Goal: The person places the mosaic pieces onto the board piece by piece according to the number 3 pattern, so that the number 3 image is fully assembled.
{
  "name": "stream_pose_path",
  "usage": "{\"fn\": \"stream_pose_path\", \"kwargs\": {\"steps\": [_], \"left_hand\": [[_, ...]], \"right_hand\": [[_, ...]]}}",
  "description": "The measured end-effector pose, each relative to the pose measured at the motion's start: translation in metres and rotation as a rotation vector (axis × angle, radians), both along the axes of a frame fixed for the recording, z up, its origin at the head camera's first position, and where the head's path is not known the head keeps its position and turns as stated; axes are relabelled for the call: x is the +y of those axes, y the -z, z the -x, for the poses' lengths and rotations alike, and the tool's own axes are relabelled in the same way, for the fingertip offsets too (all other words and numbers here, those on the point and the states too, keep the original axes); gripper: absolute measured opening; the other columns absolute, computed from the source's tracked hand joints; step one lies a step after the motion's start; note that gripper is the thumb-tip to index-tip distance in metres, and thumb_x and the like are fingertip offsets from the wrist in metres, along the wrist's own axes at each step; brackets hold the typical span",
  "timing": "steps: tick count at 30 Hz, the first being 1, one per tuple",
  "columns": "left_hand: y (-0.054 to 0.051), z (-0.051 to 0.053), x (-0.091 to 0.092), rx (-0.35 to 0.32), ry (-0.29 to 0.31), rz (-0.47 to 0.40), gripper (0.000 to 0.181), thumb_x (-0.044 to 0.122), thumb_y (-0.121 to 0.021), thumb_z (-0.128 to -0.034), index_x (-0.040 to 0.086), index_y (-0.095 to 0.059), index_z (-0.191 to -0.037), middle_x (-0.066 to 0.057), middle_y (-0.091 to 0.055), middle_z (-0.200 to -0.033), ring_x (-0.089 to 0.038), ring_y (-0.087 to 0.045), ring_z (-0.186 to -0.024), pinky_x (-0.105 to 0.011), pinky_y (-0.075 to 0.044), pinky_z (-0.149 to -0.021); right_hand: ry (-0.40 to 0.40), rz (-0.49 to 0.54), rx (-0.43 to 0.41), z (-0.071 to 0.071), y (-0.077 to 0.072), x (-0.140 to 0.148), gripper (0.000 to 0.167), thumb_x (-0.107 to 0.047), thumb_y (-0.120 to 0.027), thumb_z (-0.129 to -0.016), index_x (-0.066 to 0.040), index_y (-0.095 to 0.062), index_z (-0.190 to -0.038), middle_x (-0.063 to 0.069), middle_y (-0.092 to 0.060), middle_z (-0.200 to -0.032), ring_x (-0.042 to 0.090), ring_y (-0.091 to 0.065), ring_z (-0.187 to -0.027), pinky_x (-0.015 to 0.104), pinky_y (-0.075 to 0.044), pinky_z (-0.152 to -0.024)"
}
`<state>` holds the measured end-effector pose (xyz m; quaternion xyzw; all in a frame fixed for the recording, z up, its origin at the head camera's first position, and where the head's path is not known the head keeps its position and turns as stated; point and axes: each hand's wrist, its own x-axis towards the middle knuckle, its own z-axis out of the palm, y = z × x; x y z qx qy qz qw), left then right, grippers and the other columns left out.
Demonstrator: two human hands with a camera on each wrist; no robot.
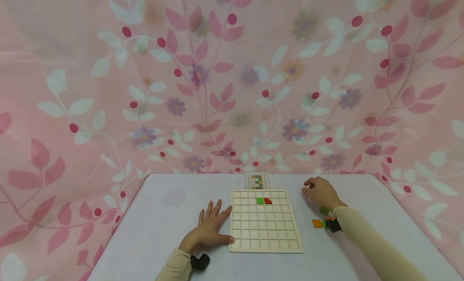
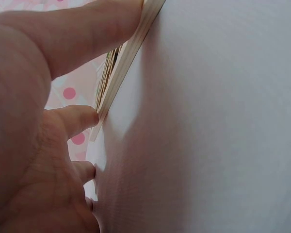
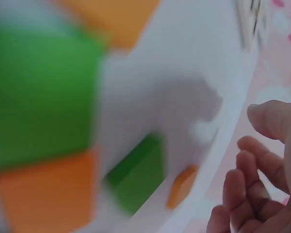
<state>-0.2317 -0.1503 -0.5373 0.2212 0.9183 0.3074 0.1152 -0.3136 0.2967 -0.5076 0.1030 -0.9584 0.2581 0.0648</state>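
Observation:
A pale wooden grid board [image 1: 256, 224] lies flat on the table, with a green square tile [image 1: 260, 201] and a red rounded piece [image 1: 268, 201] side by side in its upper cells. My left hand [image 1: 208, 229] is spread at the board's left side; its thumb and index fingertip touch the wooden edge [image 2: 121, 68]. Right of the board, my right hand [image 1: 324, 193] hovers above the table with loosely bent fingers and nothing visible between them. Below its wrist lie loose pieces, among them an orange tile [image 1: 317, 224] and a green block [image 3: 143, 177].
Behind the board is a small card [image 1: 257, 181] printed with a coloured grid pattern. A white cloth [image 1: 174, 198] covers the table, and a pink floral curtain [image 1: 232, 91] hangs along its far edge. Black wrist cameras [image 1: 200, 262] sit on both wrists.

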Motion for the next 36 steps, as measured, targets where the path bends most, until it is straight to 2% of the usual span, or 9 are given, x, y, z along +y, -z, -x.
{"fn": "stream_pose_path", "kwargs": {"steps": [6, 10, 14, 18, 25, 29, 36], "left_hand": [[0.007, 0.003, -0.002, 0.0, 0.0, -0.009, 0.108, 0.06, -0.083, -0.0825, 0.018, -0.032, -0.168, -0.023, -0.002, -0.178, -0.052, 0.012, -0.162, -0.077, 0.01, -0.121], [0.013, 0.005, -0.004, 0.008, -0.015, -0.013, 0.108, 0.063, -0.082, -0.0816, 0.02, -0.033, -0.168, -0.019, -0.001, -0.179, -0.048, 0.014, -0.163, -0.075, 0.011, -0.122], [0.014, 0.005, -0.004, 0.012, -0.015, -0.022, 0.109, 0.063, -0.083, -0.0811, 0.018, -0.034, -0.168, -0.019, -0.002, -0.179, -0.048, 0.014, -0.163, -0.076, 0.011, -0.122], [0.01, 0.004, -0.003, 0.001, -0.006, -0.025, 0.108, 0.061, -0.082, -0.0818, 0.017, -0.033, -0.168, -0.022, -0.002, -0.178, -0.05, 0.013, -0.162, -0.077, 0.011, -0.121], [0.0, 0.0, -0.002, -0.009, 0.0, -0.008, 0.107, 0.056, -0.085, -0.0835, 0.016, -0.033, -0.168, -0.025, -0.003, -0.177, -0.054, 0.01, -0.162, -0.079, 0.007, -0.121], [-0.001, -0.003, 0.0, 0.005, -0.002, 0.006, 0.107, 0.054, -0.085, -0.0836, 0.014, -0.033, -0.168, -0.026, -0.005, -0.177, -0.054, 0.008, -0.162, -0.079, 0.005, -0.121], [-0.003, -0.002, 0.0, -0.004, -0.003, -0.004, 0.106, 0.053, -0.085, -0.0839, 0.015, -0.033, -0.168, -0.026, -0.004, -0.177, -0.054, 0.008, -0.162, -0.079, 0.006, -0.121]], "right_hand": [[0.115, -0.057, -0.097, -0.012, -0.003, 0.023, 0.044, -0.032, -0.073, -0.098, 0.006, -0.07, -0.121, 0.025, -0.066, -0.111, 0.034, -0.063, -0.094, 0.055, -0.057, -0.088], [0.138, -0.109, -0.149, -0.016, -0.005, 0.034, 0.053, -0.035, -0.072, -0.097, 0.01, -0.066, -0.124, 0.028, -0.065, -0.111, 0.037, -0.062, -0.094, 0.059, -0.055, -0.09], [0.123, -0.146, -0.183, -0.017, -0.003, 0.044, 0.054, -0.038, -0.07, -0.098, 0.011, -0.063, -0.119, 0.023, -0.066, -0.101, 0.033, -0.061, -0.089, 0.056, -0.056, -0.085], [0.106, -0.127, -0.169, -0.018, 0.002, 0.049, 0.05, -0.038, -0.07, -0.098, 0.01, -0.064, -0.112, 0.018, -0.067, -0.095, 0.028, -0.059, -0.083, 0.052, -0.056, -0.082], [0.1, -0.099, -0.091, -0.021, 0.011, 0.051, 0.039, -0.032, -0.076, -0.097, 0.005, -0.064, -0.099, 0.012, -0.065, -0.085, 0.025, -0.057, -0.076, 0.043, -0.054, -0.074], [0.094, -0.083, -0.076, -0.022, 0.015, 0.053, 0.034, -0.028, -0.078, -0.097, 0.004, -0.066, -0.1, 0.01, -0.066, -0.086, 0.024, -0.057, -0.078, 0.042, -0.054, -0.075], [0.096, -0.045, -0.132, -0.024, 0.012, 0.056, 0.038, -0.029, -0.078, -0.097, 0.006, -0.066, -0.108, 0.012, -0.068, -0.093, 0.026, -0.059, -0.084, 0.047, -0.058, -0.083]]}}
